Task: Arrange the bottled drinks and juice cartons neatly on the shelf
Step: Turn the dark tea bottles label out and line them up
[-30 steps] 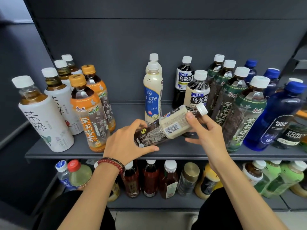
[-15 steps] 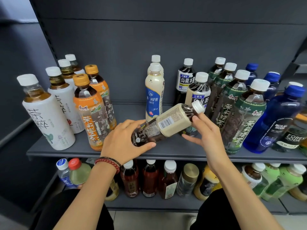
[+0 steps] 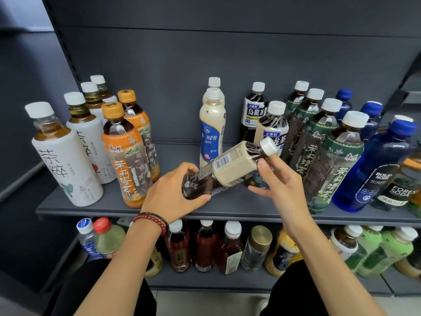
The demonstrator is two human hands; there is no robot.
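Observation:
A dark tea bottle with a cream label (image 3: 230, 167) and white cap is tilted, cap up to the right, above the grey shelf (image 3: 227, 207). My left hand (image 3: 169, 193) grips its base end. My right hand (image 3: 276, 179) holds the neck end near the cap, thumb and fingers around it. Behind it stand two cream milk-tea bottles (image 3: 210, 131) and two dark oolong bottles (image 3: 272, 131). Orange-capped jasmine tea bottles (image 3: 126, 153) stand to the left, green-labelled tea bottles (image 3: 330, 160) to the right.
White-labelled tea bottles (image 3: 61, 156) line the shelf's left end. Blue soda bottles (image 3: 376, 165) stand at the right end. A lower shelf (image 3: 205, 279) carries several more bottles. Bare shelf shows between the orange bottles and the cream bottles.
Both hands have lifted the cream-labelled bottle and tipped it more upright, its cap rising up and to the right. The shelf bottles have not moved.

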